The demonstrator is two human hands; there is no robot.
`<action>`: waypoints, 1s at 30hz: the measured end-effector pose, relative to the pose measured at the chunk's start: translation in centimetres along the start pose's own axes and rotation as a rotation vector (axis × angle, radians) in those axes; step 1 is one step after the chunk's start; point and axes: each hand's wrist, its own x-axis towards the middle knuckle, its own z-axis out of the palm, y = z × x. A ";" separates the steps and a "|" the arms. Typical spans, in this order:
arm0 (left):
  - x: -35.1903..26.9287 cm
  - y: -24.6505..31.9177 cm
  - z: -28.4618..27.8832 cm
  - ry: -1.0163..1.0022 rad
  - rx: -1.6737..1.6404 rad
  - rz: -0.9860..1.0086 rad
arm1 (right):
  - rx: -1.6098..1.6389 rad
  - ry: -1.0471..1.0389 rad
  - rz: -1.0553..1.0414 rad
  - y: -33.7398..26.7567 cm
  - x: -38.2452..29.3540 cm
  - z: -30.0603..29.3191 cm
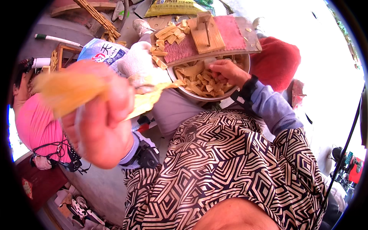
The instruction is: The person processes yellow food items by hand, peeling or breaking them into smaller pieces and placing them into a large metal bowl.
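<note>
My left hand [100, 115], raised close to the camera and blurred, is closed around a yellowish dried plant strip [146, 99], perhaps a husk. One end of it sticks out to the left and the other trails towards the basin. Over the metal basin [198, 98] my right hand [228, 72] has its fingers bent among folded strips [211, 86]; whether they grip one, I cannot tell. Across the basin's far side lies a board with pink cloth [233, 34]. A small wooden block with a metal pin [207, 37] stands on it, beside a pile of short folded pieces [172, 34].
A white cloth [138, 61] covers my left knee and a red cloth [276, 63] my right. A person in pink [43, 123] is bent over at the left, near a wooden frame [61, 56]. A yellow sack [172, 8] and a bundle of stalks [99, 18] lie beyond the board.
</note>
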 end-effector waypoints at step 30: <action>5.3 -30.0 -4.5 0.029 1.337 -0.114 | -1.341 0.662 -0.671 2.2 -4.4 1.5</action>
